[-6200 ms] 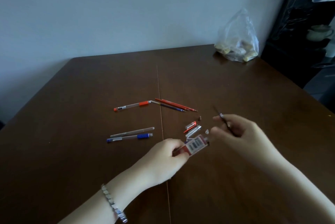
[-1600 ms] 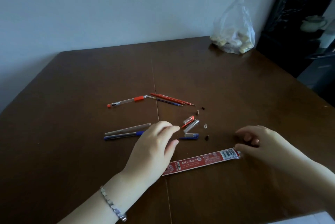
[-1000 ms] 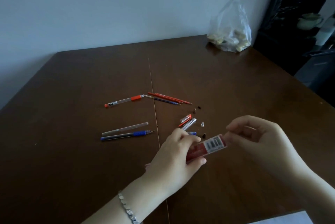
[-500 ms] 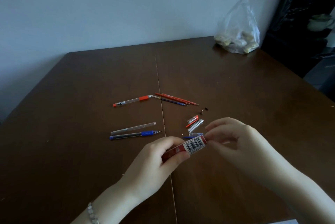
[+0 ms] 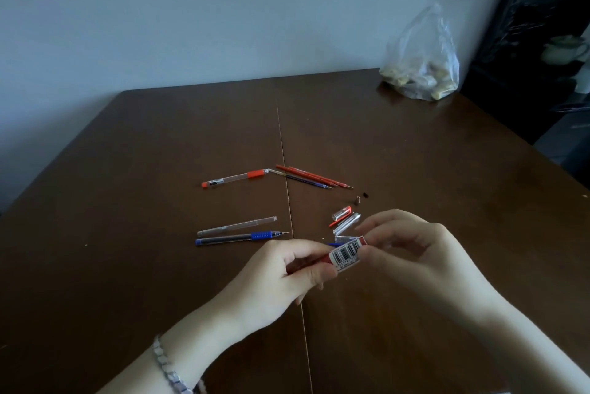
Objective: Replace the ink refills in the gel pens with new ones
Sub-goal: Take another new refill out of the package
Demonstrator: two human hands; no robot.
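Since a moment ago, our right hand (image 5: pixel 412 253) has closed in on the red refill packet (image 5: pixel 343 253), pinching its barcode end, while our left hand (image 5: pixel 287 275) grips the other end above the dark brown table (image 5: pixel 127 266). Beyond lie pens and loose refills (image 5: pixel 314 177); a plastic bag (image 5: pixel 421 64) sits by the pale wall (image 5: pixel 191 10).

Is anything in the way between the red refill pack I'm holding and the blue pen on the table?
Nothing visible. The red refill pack is held by the left hand and right hand above bare table; the blue pen lies just beyond the left hand.
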